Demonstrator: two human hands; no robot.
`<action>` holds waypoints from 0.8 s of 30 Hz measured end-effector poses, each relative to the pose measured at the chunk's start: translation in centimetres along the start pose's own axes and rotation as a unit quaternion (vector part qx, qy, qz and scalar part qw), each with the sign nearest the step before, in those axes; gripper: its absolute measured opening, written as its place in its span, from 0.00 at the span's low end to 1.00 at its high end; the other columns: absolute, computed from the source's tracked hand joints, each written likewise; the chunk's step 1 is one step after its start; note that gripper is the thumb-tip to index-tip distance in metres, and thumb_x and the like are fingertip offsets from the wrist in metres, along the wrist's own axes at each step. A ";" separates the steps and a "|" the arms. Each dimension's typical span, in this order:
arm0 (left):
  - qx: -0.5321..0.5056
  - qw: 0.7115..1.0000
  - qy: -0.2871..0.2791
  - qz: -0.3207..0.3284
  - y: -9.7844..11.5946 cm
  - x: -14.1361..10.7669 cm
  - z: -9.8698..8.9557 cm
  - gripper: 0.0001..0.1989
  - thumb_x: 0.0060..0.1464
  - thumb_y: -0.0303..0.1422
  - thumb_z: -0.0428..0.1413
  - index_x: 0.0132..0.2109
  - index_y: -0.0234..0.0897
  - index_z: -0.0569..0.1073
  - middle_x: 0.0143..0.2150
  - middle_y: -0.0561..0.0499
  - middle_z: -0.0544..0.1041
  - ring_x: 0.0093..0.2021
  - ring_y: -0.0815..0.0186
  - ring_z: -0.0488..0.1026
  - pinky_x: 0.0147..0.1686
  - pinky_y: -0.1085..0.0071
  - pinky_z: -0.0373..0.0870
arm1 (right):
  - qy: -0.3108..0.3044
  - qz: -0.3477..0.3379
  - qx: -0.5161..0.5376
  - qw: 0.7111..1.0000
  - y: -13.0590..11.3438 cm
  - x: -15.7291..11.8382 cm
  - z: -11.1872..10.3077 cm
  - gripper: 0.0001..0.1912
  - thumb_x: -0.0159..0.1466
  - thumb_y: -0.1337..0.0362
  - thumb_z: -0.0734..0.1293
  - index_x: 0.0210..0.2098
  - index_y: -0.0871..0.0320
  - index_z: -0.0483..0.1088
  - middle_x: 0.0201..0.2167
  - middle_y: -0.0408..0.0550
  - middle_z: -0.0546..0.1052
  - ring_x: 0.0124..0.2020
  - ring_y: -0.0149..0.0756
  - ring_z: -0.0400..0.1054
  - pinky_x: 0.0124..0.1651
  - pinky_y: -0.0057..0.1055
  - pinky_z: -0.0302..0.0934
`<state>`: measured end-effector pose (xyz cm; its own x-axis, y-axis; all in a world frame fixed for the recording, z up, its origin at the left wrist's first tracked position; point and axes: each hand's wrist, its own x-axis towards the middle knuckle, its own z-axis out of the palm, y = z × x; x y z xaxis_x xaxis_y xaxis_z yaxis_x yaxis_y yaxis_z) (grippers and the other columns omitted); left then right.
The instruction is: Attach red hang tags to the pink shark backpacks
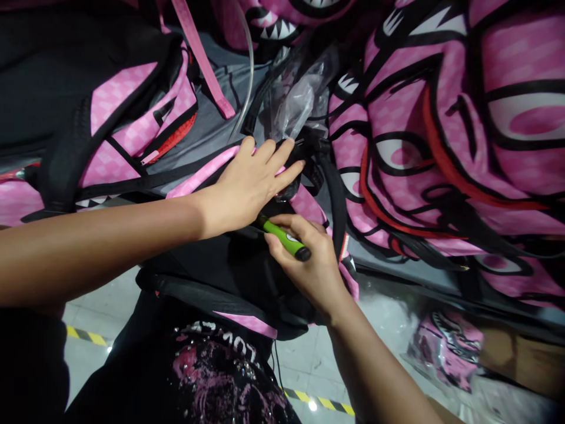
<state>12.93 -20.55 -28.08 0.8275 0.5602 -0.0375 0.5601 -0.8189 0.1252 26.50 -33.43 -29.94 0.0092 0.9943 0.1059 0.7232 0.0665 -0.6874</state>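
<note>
A pink-and-black backpack (pixel 247 259) lies before me at the table's edge. My left hand (pixel 256 179) presses down on its upper part with the fingers spread, near a black strap (pixel 333 200). Just below it, my right hand (pixel 304 247) is closed around a slim green tool with a black end (pixel 286 238). The tool's front end points up and left under my left palm, where its tip is hidden, so its exact kind does not show. Right beyond my left fingers lies crumpled clear plastic (pixel 300 100).
Pink-patterned backpacks with red zippers (pixel 415 135) are piled on the right. Another black-and-pink backpack (pixel 119 123) lies on the left, with a pink strap (pixel 203 59) beyond it. On the floor at lower right is a plastic-wrapped pink item (pixel 450 347) beside brown cardboard (pixel 521 359).
</note>
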 end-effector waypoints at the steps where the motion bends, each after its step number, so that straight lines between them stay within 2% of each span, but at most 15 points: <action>1: -0.005 1.000 0.003 0.001 0.0 0.0 0.0 0.44 0.52 0.41 0.61 0.70 0.43 0.51 0.72 0.43 0.49 0.65 0.39 0.52 0.62 0.42 0.46 | 0.001 0.008 -0.002 1.000 0.0 0.0 0.0 0.08 0.63 0.64 0.68 0.43 0.54 0.74 0.39 0.46 0.81 0.39 0.39 0.74 0.49 0.40 0.67; 7: -0.016 1.000 0.005 0.003 -0.2 0.0 0.1 0.43 0.52 0.41 0.61 0.70 0.45 0.51 0.72 0.44 0.49 0.65 0.40 0.52 0.63 0.42 0.46 | -0.010 0.035 0.052 0.998 0.3 -0.3 0.0 0.11 0.62 0.66 0.68 0.44 0.52 0.76 0.43 0.45 0.81 0.44 0.39 0.76 0.52 0.41 0.69; 12: 0.035 0.999 -0.007 0.006 -0.1 0.0 -0.2 0.41 0.53 0.30 0.59 0.71 0.40 0.51 0.72 0.43 0.50 0.65 0.43 0.55 0.62 0.46 0.52 | 0.016 0.036 0.077 0.996 0.5 -0.5 0.4 0.12 0.62 0.67 0.68 0.45 0.52 0.77 0.45 0.46 0.80 0.48 0.40 0.75 0.55 0.42 0.68; 15: 0.061 0.998 -0.020 0.004 0.0 0.1 -0.3 0.42 0.52 0.27 0.58 0.71 0.38 0.49 0.73 0.41 0.47 0.65 0.43 0.55 0.62 0.46 0.53 | 0.019 0.031 0.082 0.996 0.4 -0.6 0.7 0.12 0.62 0.68 0.68 0.45 0.53 0.76 0.44 0.46 0.80 0.46 0.39 0.75 0.53 0.41 0.69; 18: 0.059 0.998 -0.028 0.007 0.0 0.2 -0.4 0.43 0.53 0.30 0.59 0.71 0.39 0.48 0.73 0.40 0.47 0.65 0.42 0.56 0.61 0.45 0.52 | 0.031 0.028 0.080 0.996 0.2 -0.6 0.7 0.11 0.62 0.68 0.68 0.44 0.53 0.76 0.44 0.47 0.80 0.46 0.39 0.74 0.52 0.41 0.69; 24: -0.018 1.000 0.008 0.013 -0.2 0.1 -0.2 0.42 0.53 0.41 0.61 0.70 0.45 0.51 0.72 0.44 0.50 0.65 0.39 0.53 0.62 0.42 0.46 | 0.032 0.038 0.052 0.997 -0.1 -0.7 0.3 0.11 0.62 0.68 0.68 0.44 0.53 0.77 0.43 0.47 0.80 0.44 0.40 0.74 0.51 0.41 0.68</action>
<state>12.90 -20.34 -27.92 0.8407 0.5413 -0.0176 0.5366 -0.8282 0.1614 26.18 -34.14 -30.14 0.1085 0.9896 0.0944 0.6435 0.0025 -0.7654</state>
